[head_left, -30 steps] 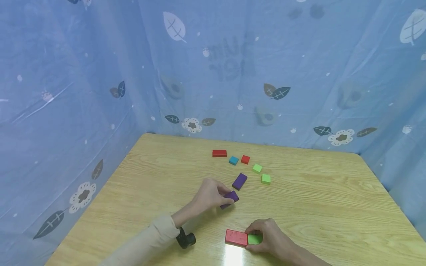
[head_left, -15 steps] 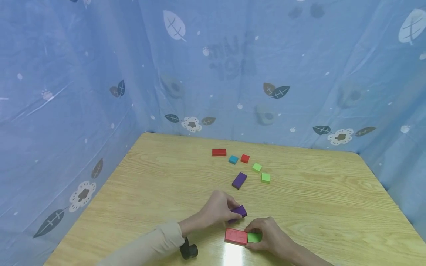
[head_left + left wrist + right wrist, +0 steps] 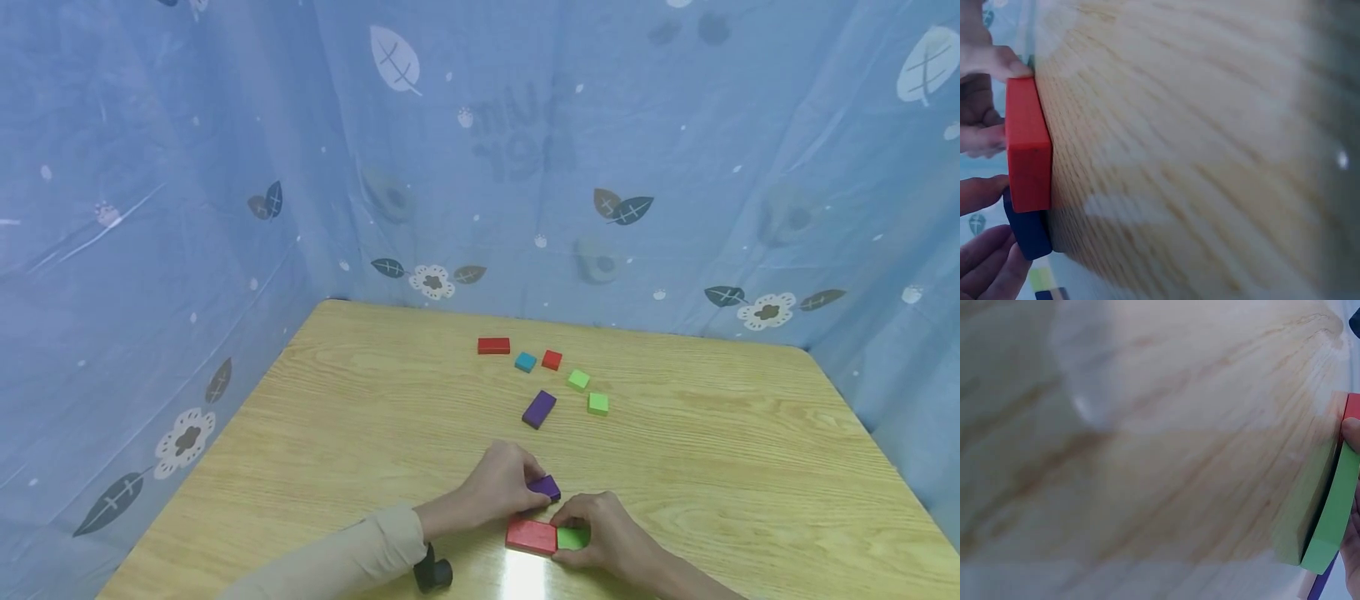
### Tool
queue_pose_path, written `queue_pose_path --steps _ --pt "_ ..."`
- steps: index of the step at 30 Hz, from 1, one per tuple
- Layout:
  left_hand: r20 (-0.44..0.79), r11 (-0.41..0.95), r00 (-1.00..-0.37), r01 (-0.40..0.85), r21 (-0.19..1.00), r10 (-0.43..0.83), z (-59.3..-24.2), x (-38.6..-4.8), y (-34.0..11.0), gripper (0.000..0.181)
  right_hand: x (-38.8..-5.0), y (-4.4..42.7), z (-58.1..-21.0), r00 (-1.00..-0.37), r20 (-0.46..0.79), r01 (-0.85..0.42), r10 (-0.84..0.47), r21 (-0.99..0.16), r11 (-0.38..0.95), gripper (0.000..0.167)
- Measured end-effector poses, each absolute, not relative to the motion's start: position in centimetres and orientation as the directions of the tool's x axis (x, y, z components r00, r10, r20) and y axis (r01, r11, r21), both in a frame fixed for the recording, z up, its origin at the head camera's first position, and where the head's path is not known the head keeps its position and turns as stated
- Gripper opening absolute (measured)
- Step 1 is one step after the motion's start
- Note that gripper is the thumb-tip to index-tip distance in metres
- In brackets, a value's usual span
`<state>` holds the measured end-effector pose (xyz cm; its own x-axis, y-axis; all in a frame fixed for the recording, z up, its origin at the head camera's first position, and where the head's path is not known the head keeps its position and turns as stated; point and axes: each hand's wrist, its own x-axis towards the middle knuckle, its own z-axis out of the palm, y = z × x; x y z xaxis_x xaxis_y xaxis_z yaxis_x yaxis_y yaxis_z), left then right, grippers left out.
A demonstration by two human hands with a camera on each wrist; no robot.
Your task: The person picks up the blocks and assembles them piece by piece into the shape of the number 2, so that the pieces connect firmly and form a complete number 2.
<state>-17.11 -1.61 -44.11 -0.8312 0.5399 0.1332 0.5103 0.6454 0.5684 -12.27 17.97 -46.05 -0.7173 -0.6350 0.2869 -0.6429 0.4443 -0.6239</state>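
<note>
A purple block (image 3: 546, 487) is pinched between the thumb and fingers of my left hand (image 3: 498, 492), just behind a red block (image 3: 532, 537) lying on the table. My right hand (image 3: 609, 535) curls round a green block (image 3: 572, 538) set end to end with the red one; its fingertips reach their join. Seen in the left wrist view, the red block (image 3: 1027, 125) partly hides the purple block (image 3: 1030, 234), which looks dark blue there. From the right wrist, the green block (image 3: 1333, 512) shows its long side, with a sliver of the purple block (image 3: 1322, 582) beyond it.
Farther back on the wooden table (image 3: 375, 400) lie another purple block (image 3: 539, 409), a red block (image 3: 493, 346), a blue block (image 3: 526, 362), a small red block (image 3: 552, 360) and two green blocks (image 3: 578, 380). A patterned blue curtain (image 3: 480, 167) surrounds the table.
My left hand has brought the purple block nearer and slightly right, up behind the red block. The right hand stays in place on the green block.
</note>
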Motion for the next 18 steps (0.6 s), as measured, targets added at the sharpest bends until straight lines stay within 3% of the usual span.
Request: queue_pose_path --steps 8,13,18 --pt "0.124 0.653 -0.839 0.496 0.572 0.530 -44.16 -17.37 -1.25 0.025 -12.35 17.98 -45.87 -0.742 0.226 -0.595 -0.631 -0.655 0.466 0.020" --pt "0.127 0.700 -0.844 0.508 0.503 0.521 -44.14 -17.36 -1.10 0.035 -12.34 17.97 -46.06 -0.745 0.228 -0.596 -0.627 -0.649 0.472 0.020" --pt "0.109 0.716 -0.841 0.512 0.474 0.529 -43.91 -17.35 -1.11 0.032 -12.34 18.03 -46.10 -0.739 0.239 -0.605 -0.630 -0.646 0.465 0.019"
